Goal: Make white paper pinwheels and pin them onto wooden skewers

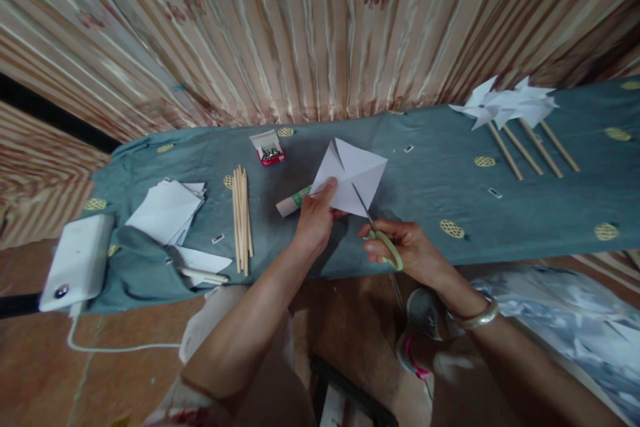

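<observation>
A square sheet of white paper [367, 167], with a slit in its upper left part, is gripped at its left edge by my left hand [320, 213], the thumb on top. My right hand [400, 243] is closed around the green handles of a pair of scissors [387, 250]. Their blades reach into the paper from its lower right side. Just behind my left hand, a tube with a green band [295, 201] lies partly covered by the hand and paper. Beyond it stands an opened small red box [271, 155] with shiny metal pieces inside.
Left of my hands lie several wooden sticks [241, 220] and a stack of white paper [163, 210]. A white power bank [77, 260] with a cable sits at the left end. Several paper pinwheels [515, 107] on sticks lie at the far right of the cloth-covered table [425, 167].
</observation>
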`<state>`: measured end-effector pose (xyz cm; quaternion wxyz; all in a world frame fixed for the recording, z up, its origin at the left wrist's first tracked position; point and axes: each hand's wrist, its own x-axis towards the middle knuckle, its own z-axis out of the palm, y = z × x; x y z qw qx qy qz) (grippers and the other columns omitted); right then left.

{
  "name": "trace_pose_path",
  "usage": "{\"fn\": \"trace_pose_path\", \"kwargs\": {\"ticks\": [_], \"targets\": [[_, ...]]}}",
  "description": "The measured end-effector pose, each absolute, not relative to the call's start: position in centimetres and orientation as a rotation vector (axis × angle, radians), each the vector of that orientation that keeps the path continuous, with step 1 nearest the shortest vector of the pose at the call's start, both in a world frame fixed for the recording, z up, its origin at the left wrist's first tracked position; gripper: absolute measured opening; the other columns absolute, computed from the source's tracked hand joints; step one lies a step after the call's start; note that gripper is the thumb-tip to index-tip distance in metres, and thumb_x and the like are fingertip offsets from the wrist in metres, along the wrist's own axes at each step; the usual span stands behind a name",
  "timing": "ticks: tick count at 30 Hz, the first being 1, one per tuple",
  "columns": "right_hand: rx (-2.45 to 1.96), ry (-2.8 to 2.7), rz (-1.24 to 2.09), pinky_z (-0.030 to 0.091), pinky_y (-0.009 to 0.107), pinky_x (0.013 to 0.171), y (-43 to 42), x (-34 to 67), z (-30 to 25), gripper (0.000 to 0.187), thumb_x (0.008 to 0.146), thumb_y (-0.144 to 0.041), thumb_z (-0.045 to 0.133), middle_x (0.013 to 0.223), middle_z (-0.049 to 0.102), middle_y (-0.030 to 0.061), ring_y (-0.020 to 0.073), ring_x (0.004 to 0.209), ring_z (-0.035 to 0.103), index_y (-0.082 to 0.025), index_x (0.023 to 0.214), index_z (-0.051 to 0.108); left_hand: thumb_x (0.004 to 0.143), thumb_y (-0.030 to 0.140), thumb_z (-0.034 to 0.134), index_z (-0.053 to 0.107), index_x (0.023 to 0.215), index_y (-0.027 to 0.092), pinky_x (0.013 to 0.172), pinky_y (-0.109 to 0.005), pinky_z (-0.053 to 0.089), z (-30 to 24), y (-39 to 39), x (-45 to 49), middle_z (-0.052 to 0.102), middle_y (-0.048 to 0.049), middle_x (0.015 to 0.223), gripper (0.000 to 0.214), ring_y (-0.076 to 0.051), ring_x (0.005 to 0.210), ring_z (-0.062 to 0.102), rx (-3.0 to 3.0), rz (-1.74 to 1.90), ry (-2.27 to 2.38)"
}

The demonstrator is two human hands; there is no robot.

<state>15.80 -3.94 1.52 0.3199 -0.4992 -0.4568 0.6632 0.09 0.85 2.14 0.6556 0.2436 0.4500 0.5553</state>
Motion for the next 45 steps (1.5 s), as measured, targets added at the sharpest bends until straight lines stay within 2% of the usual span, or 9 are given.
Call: {"fn": "trace_pose_path", "kwargs": {"ticks": [6,9,13,18,26,30,35,39,45], "targets": [[-1.316,-1.224,1.801,0.041,0.021,0.049,-3.9,16.1,2.3,0.048,0.055,-0.056,0.085,0.057,0.060,-0.0035,0.0083,0.051,0.051,-0.018,0.080,0.068,0.086,0.027,0.062,0.066,0.076,0.016,0.057,-0.022,0.049,2.0,1.1,-0.2,0.069,-0.0037,0.076,0.015,-0.015,0.069,0.063,0.591,1.271,1.012],[-1.321,-1.213,1.826,0.041,0.020,0.050,-4.0,16.4,2.3,0.048,0.055,-0.055,0.086,0.057,0.059,-0.0043,0.0086,0.053,0.053,-0.018,0.080,0.068,0.085,0.027,0.064,0.068,0.085,0.017,0.066,-0.025,0.052,2.1,1.5,-0.6,0.071,-0.0037,0.083,0.011,-0.017,0.078,0.066,0.550,1.315,0.993],[-1.299,-1.196,1.882,0.042,0.020,0.051,-4.1,16.9,2.4,0.045,0.055,-0.052,0.087,0.059,0.057,-0.0051,0.0073,0.054,0.052,-0.019,0.079,0.068,0.079,0.030,0.072,0.066,0.094,0.015,0.084,-0.031,0.054,2.2,2.0,-1.1,0.073,-0.0064,0.096,0.022,-0.021,0.096,0.068,0.498,1.361,0.949],[-1.323,-1.219,1.895,0.045,0.020,0.053,-3.9,18.1,2.6,0.047,0.057,-0.057,0.084,0.059,0.058,-0.0047,0.0074,0.054,0.053,-0.019,0.079,0.069,0.076,0.029,0.075,0.066,0.094,0.015,0.089,-0.036,0.053,2.2,2.4,-1.5,0.073,-0.0086,0.100,0.025,-0.023,0.099,0.067,0.475,1.388,0.938],[-1.392,-1.291,1.516,0.048,0.023,0.051,-2.8,19.9,3.2,0.049,0.058,-0.063,0.081,0.059,0.065,-0.0002,0.0105,0.052,0.056,-0.019,0.080,0.072,0.068,0.037,0.081,0.066,0.092,0.014,0.089,-0.040,0.052,1.9,2.0,-1.1,0.073,-0.0094,0.097,0.036,-0.027,0.102,0.067,0.536,1.296,0.926],[-1.398,-1.219,1.349,0.050,0.024,0.052,-2.4,20.3,2.8,0.047,0.060,-0.062,0.080,0.062,0.069,0.0012,0.0126,0.054,0.059,-0.020,0.081,0.071,0.064,0.039,0.083,0.068,0.088,0.013,0.082,-0.034,0.053,1.7,1.5,-0.7,0.073,-0.0082,0.090,0.039,-0.024,0.091,0.068,0.595,1.209,0.913],[-1.443,-1.133,1.229,0.050,0.025,0.055,-2.0,20.6,2.5,0.044,0.058,-0.057,0.083,0.065,0.069,0.0001,0.0122,0.056,0.058,-0.021,0.080,0.070,0.067,0.041,0.079,0.068,0.076,0.015,0.071,-0.028,0.048,0.9,1.2,-0.4,0.067,-0.0030,0.072,0.030,-0.017,0.073,0.063,0.705,1.078,0.939],[-1.472,-1.074,1.166,0.046,0.023,0.053,-1.7,20.8,2.5,0.042,0.055,-0.051,0.085,0.061,0.065,-0.0030,0.0114,0.055,0.056,-0.022,0.081,0.070,0.069,0.040,0.077,0.066,0.069,0.015,0.062,-0.026,0.043,0.3,1.0,-0.3,0.061,-0.0007,0.063,0.027,-0.013,0.062,0.055,0.800,1.016,0.967],[-1.499,-1.122,1.090,0.033,0.022,0.044,-1.5,20.4,2.9,0.039,0.054,-0.047,0.086,0.054,0.052,-0.0069,0.0077,0.049,0.041,-0.021,0.077,0.069,0.070,0.039,0.074,0.069,0.072,0.012,0.061,-0.027,0.041,0.5,0.7,-0.4,0.066,-0.0040,0.068,0.028,-0.014,0.061,0.056,0.921,0.921,1.009]]}}
